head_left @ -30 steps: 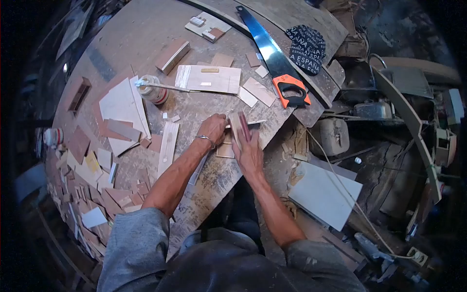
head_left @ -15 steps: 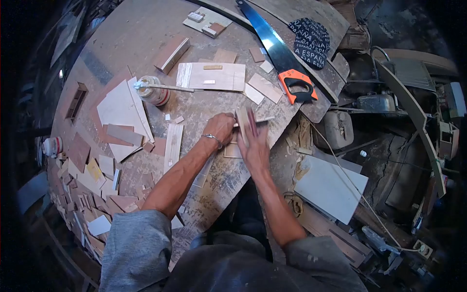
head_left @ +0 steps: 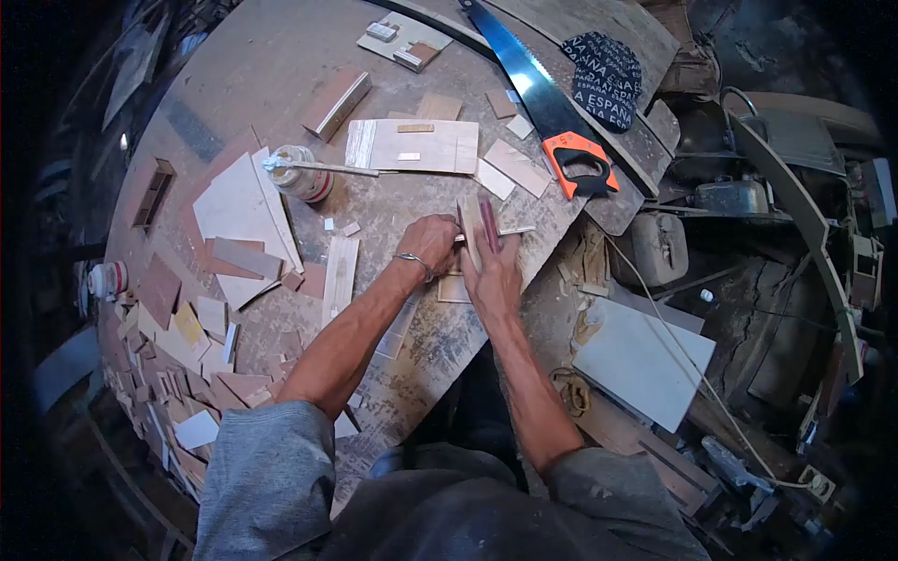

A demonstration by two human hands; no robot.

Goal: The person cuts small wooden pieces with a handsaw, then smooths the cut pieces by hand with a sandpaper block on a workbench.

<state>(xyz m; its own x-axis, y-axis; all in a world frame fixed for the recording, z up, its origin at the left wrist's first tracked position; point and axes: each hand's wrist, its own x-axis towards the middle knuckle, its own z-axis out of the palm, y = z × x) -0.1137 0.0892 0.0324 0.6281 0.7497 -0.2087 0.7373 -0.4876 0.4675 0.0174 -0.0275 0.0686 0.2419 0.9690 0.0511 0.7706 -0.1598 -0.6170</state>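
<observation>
My right hand [head_left: 493, 277] is wrapped round a narrow wooden block [head_left: 476, 221] with a dark red strip [head_left: 487, 224] along its side. My left hand [head_left: 434, 242], with a metal bracelet at the wrist, is closed on a thin light wood strip [head_left: 515, 229], whose far end sticks out to the right past the block. Block and strip cross between the hands. Under my hands lies a small framed wood piece [head_left: 454, 289], partly hidden. Beyond them rests a pale board [head_left: 414, 147] with two small pieces on it.
An orange-handled saw [head_left: 550, 114] and a dark printed cloth [head_left: 605, 81] lie at the back right. A glue jar [head_left: 306, 176] with a stick across it stands left of the pale board. Wood offcuts [head_left: 160, 289] cover the left side. A white panel [head_left: 644, 363] lies right of the table.
The block and my right hand, blurred before, now show sharply, the block slightly lower. The whole view has shifted a little to the right.
</observation>
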